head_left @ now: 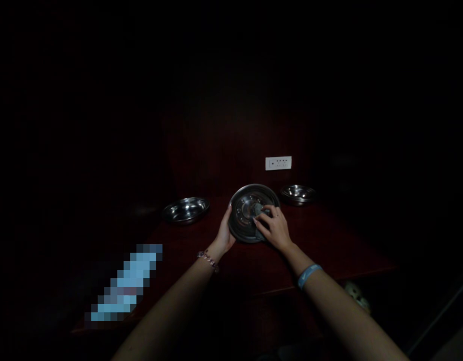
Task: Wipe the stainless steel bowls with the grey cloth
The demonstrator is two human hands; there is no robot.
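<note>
A round steel bowl point(242, 220) is held up and tilted so that its shiny inside faces me. My left hand point(225, 234) grips its left rim, thumb at the edge and the other fingers hidden behind. Inside the bowl, on its right side, my right hand point(274, 225) presses a crumpled grey-green cloth point(259, 208) against the metal with bent fingers. Part of the cloth is covered by those fingers.
On the dark red table point(321, 245), a shallow steel bowl point(186, 210) sits to the left and several stacked-looking steel bowls point(298, 194) to the right. A white socket panel point(278, 163) is on the back wall. A bright pixelated patch point(129, 281) lies at the left front. Surroundings are very dark.
</note>
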